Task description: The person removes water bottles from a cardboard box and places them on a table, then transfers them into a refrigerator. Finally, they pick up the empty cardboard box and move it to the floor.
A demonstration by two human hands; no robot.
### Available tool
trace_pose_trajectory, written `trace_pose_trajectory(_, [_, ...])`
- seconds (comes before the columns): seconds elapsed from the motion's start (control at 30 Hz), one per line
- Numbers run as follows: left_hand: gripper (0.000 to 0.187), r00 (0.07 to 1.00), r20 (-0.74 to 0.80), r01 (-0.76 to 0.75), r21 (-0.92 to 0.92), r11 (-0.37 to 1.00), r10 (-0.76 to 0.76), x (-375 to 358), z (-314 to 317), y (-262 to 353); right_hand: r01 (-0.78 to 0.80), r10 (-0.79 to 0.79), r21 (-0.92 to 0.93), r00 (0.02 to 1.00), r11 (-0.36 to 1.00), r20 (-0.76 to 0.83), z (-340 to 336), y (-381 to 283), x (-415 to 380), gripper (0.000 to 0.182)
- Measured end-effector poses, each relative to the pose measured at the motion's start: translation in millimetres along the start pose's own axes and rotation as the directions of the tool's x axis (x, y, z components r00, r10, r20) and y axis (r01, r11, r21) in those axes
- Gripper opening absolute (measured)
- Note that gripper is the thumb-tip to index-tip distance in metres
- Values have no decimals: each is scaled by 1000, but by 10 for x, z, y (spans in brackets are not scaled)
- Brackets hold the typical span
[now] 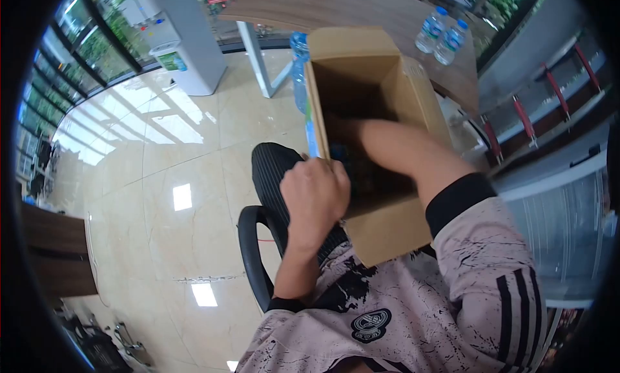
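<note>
An open cardboard box [387, 234] stands tilted in front of me by my lap, its flaps spread outward. My left hand [315, 191] is closed over the box's left edge. Deep inside the box is my right hand [345, 131], reaching in past the right wall; its fingers are hidden by shadow and the left side. Something bluish shows dimly in the box near the left wall, too dark to name. Two small water bottles [441, 37] with blue caps stand on the wooden table [349, 8] beyond the box.
Large blue plastic water bottles [299, 72] stand just left of the box. A water dispenser [187, 50] is by the windows. A black chair armrest [248, 244] curves at my left. Right of me are a translucent plastic bin [555, 224] and red handles [524, 118].
</note>
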State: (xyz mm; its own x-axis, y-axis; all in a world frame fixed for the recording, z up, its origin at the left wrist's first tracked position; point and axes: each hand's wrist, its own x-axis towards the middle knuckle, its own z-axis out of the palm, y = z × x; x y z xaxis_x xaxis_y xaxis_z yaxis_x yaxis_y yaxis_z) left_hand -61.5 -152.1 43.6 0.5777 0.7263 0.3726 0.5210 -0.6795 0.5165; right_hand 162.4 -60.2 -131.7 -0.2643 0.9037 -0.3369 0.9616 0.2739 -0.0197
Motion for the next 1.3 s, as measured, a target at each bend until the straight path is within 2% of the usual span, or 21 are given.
trace_pose_trajectory(0.13, [26,997,-23,75,-60,995,-77,-81,-42,-58,28,-9,103,982,994,-187,93,-18,-94,21])
trace_pose_trajectory(0.17, [26,993,-50,105,-58,993,-108,-91,-49,-68,31,-9,104,980,994,-200,91,-34,-109,21])
trace_pose_trajectory(0.23, [26,993,0,118,-136,984,-119,-113,-52,-55,39,-14,109,976,993,-219,94,-42,-128,20])
trace_pose_trajectory(0.4, [26,992,-8,126,-147,981,-128,-89,-6,-51,70,-36,110,958,991,-286,61,-34,-78,19])
trace_pose_trajectory(0.47, [26,989,-77,117,-99,988,-125,-23,-10,-70,93,-57,94,941,991,-334,38,-5,4,18])
trace_pose_trajectory(0.6, [28,994,-25,105,-61,993,-107,60,-16,-119,47,-57,-34,903,998,-427,-105,-1,-36,17])
trace_pose_trajectory(0.63, [29,994,10,107,-69,992,-106,74,-47,-101,8,-35,-88,951,996,-307,-357,-111,-194,17])
trace_pose_trajectory(0.67, [31,988,42,152,-89,984,-149,83,-78,-62,-141,116,-87,964,986,-240,-679,-317,-417,14])
trace_pose_trajectory(0.7, [31,991,50,131,-95,987,-127,85,-88,-46,-164,140,-82,959,983,-245,-891,-386,-525,14])
trace_pose_trajectory(0.77, [31,987,58,151,-31,988,-149,31,-105,-38,-116,111,-262,993,958,-35,-1197,-485,-720,14])
trace_pose_trajectory(0.8, [32,985,38,168,-64,984,-166,14,-125,-42,-154,134,-82,967,985,-215,-1407,-521,-924,21])
trace_pose_trajectory(0.83, [32,987,41,157,-62,986,-155,0,-123,-75,-223,198,-149,966,963,-166,-1761,-706,-1123,24])
trace_pose_trajectory(0.9, [26,996,-5,85,30,996,-85,-29,-108,-153,-290,278,14,900,957,-336,-2127,-732,-1447,35])
trace_pose_trajectory(0.97, [26,998,-4,66,38,997,-66,-58,-112,-154,-291,308,112,816,950,-490,-2490,-688,-1760,42])
trace_pose_trajectory(1.07, [28,999,-10,42,25,999,-42,-89,-104,-152,-356,330,133,577,925,-747,-2927,-520,-2157,45])
trace_pose_trajectory(1.1, [28,999,-20,26,14,1000,-25,-87,-111,-142,-371,329,122,568,921,-755,-3003,-383,-2257,45])
trace_pose_trajectory(1.17, [29,996,12,89,46,995,-90,-89,-130,-116,-328,355,243,346,913,-868,-3150,-89,-2410,48])
trace_pose_trajectory(1.2, [31,997,-25,74,56,996,-73,-104,-106,-122,-337,349,234,339,912,-874,-3199,27,-2445,48])
trace_pose_trajectory(1.27, [31,997,-24,72,58,996,-71,-111,-115,-121,-500,444,260,294,826,-846,-3227,277,-2461,48])
trace_pose_trajectory(1.3, [31,997,-16,81,67,994,-80,-116,-118,-122,-504,441,258,285,824,-851,-3204,459,-2428,48])
